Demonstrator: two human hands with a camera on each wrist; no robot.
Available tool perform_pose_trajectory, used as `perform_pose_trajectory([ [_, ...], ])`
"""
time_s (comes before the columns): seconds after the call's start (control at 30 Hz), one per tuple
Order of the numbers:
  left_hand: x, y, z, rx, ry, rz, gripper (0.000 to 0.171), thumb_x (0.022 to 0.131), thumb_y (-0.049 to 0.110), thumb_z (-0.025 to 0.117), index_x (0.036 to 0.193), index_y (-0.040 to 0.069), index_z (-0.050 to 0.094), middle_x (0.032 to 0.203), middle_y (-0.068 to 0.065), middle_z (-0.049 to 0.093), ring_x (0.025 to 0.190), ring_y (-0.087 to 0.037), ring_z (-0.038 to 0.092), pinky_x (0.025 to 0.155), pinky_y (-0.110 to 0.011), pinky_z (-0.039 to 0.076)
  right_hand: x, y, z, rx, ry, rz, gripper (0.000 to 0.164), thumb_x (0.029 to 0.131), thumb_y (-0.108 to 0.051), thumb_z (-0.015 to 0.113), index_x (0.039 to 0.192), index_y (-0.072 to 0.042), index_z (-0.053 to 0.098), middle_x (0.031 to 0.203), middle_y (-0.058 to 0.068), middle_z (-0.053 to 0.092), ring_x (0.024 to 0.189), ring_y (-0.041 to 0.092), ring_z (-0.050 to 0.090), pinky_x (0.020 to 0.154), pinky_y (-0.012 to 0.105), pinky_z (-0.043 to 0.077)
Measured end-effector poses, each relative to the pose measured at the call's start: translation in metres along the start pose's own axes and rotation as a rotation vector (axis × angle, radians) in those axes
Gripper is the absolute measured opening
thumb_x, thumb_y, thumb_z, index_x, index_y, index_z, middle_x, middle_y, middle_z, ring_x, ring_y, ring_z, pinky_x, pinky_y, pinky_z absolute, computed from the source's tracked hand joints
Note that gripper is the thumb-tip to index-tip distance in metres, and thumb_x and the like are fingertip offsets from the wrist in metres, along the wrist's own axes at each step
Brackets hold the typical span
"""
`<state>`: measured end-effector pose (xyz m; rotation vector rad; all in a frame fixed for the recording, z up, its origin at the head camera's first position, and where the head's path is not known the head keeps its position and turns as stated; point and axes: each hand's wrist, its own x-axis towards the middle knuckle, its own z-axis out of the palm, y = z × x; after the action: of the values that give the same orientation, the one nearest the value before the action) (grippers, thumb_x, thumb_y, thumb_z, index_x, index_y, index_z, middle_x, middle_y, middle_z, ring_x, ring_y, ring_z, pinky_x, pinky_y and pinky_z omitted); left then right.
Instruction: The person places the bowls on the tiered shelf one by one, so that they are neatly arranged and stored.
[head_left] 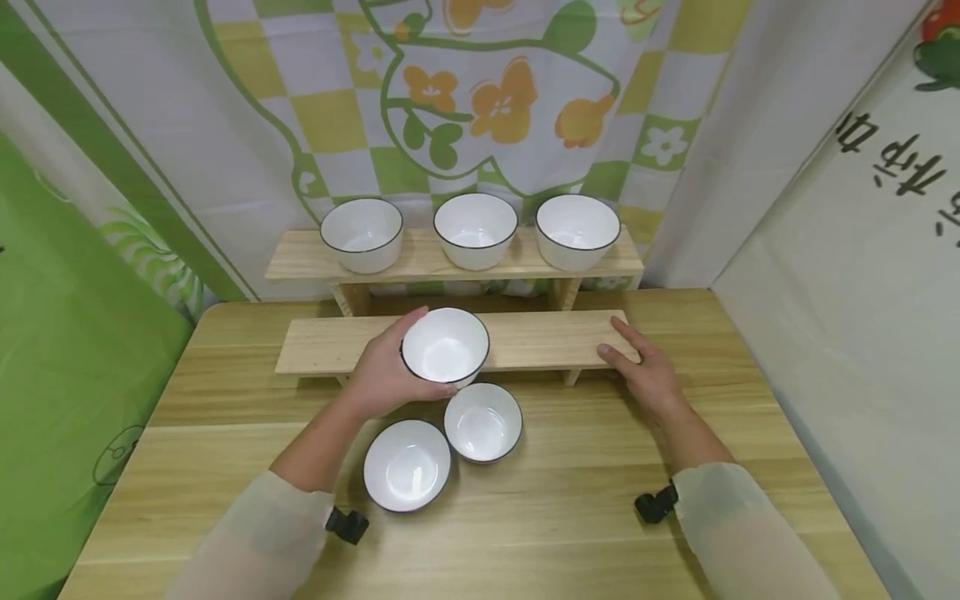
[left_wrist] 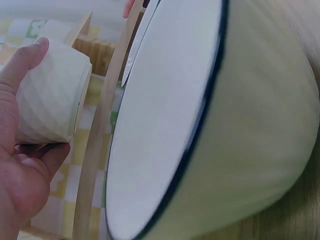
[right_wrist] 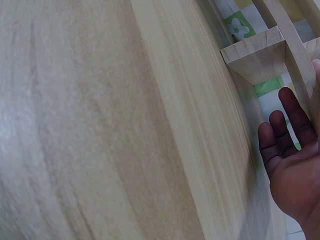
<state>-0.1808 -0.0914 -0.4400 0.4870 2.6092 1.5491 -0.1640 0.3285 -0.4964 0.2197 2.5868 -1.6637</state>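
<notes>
My left hand (head_left: 386, 371) grips a white bowl (head_left: 446, 346) with a thin dark rim, thumb and fingers spread around its sides. The bowl overlaps the middle of the lower shelf board (head_left: 547, 342) in the head view. The left wrist view shows faceted sides on the held bowl (left_wrist: 52, 95). At the board's right end rests my right hand (head_left: 648, 371), thumb and forefinger lying on the wood. Its other fingers (right_wrist: 270, 142) stretch out loosely beside the board in the right wrist view. Just in front of the shelf, two similar bowls, one nearer (head_left: 407, 465) and one farther (head_left: 483, 422), stand on the table.
Three matching bowls, left (head_left: 362, 236), middle (head_left: 476, 232) and right (head_left: 577, 232), line the upper shelf board (head_left: 420, 258). This wooden two-step rack stands at the back of the wood-grain table (head_left: 585, 517). Patterned curtain (head_left: 337, 117) hangs close behind it.
</notes>
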Motion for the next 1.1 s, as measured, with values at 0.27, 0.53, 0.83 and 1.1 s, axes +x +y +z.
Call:
perform_pose_trajectory([
  [0.27, 0.010, 0.003, 0.019, 0.009, -0.020, 0.002, 0.127, 0.054, 0.046, 0.104, 0.159, 0.016, 0.040, 0.152, -0.005, 0.052, 0.131, -0.027, 0.057, 0.108, -0.046, 0.050, 0.003, 0.000, 0.002, 0.006, -0.005, -0.007, 0.079, 0.097, -0.053, 0.071, 0.164, -0.031, 0.034, 0.171, 0.015, 0.018, 0.155, 0.039, 0.018, 0.123, 0.059, 0.024],
  [0.53, 0.023, 0.015, 0.040, -0.003, -0.025, 0.004, 0.125, 0.054, 0.042, 0.104, 0.159, 0.017, 0.040, 0.150, -0.005, 0.053, 0.130, -0.027, 0.057, 0.107, -0.046, 0.050, 0.000, -0.001, 0.001, 0.008, -0.001, -0.002, 0.080, 0.097, -0.052, 0.070, 0.164, -0.030, 0.032, 0.171, 0.016, 0.015, 0.156, 0.039, 0.015, 0.124, 0.059, 0.021],
  [0.83, 0.032, 0.028, 0.055, 0.001, -0.031, 0.012, 0.123, 0.055, 0.042, 0.103, 0.159, 0.017, 0.041, 0.147, -0.005, 0.055, 0.127, -0.025, 0.058, 0.106, -0.045, 0.051, -0.002, -0.001, 0.001, 0.007, 0.006, 0.022, 0.079, 0.098, -0.051, 0.070, 0.164, -0.030, 0.033, 0.172, 0.012, 0.016, 0.154, 0.034, 0.020, 0.121, 0.050, 0.030],
  [1.1, 0.042, 0.043, 0.068, 0.011, -0.065, 0.029, 0.125, 0.057, 0.044, 0.103, 0.160, 0.013, 0.038, 0.149, -0.005, 0.054, 0.129, -0.025, 0.057, 0.107, -0.043, 0.050, -0.001, -0.003, 0.002, 0.006, 0.010, 0.001, 0.079, 0.097, -0.051, 0.071, 0.163, -0.029, 0.034, 0.171, 0.010, 0.018, 0.155, 0.033, 0.019, 0.123, 0.054, 0.027],
])
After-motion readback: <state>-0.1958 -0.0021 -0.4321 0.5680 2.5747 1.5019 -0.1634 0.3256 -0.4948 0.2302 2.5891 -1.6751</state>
